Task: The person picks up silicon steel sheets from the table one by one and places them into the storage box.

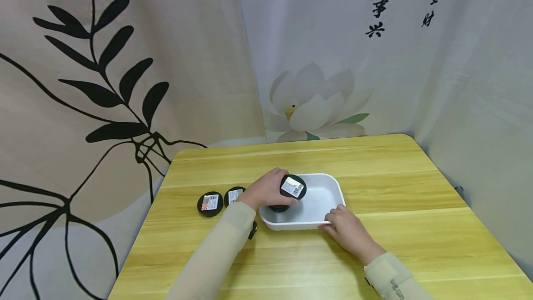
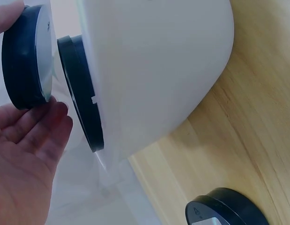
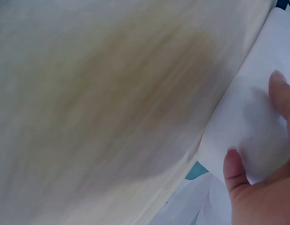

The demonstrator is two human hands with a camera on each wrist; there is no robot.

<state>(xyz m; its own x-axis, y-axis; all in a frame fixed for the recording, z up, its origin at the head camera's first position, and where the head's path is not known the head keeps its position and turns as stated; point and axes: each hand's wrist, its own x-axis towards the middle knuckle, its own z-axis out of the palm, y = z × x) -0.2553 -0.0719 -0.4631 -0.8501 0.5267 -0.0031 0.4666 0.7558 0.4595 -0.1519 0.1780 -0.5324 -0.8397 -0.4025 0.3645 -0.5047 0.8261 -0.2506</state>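
My left hand (image 1: 268,191) grips a round black container (image 1: 293,186) with a white barcode label, holding it tilted over the left part of a white tray (image 1: 301,227). Inside the tray, partly hidden below that hand, another black container (image 1: 279,208) leans near the left wall; the left wrist view shows its black side (image 2: 81,93) close to the held container (image 2: 22,58). At the tray's front right corner, my right hand (image 1: 345,228) holds the rim between fingers and thumb. The right wrist view shows that thumb (image 3: 235,171) against the white tray wall.
Two more labelled black containers stand on the wooden table (image 1: 395,263) left of the tray: one fully visible (image 1: 210,204), the other (image 1: 234,194) partly behind the left hand. Printed curtains (image 1: 200,59) hang around the table's back and sides.
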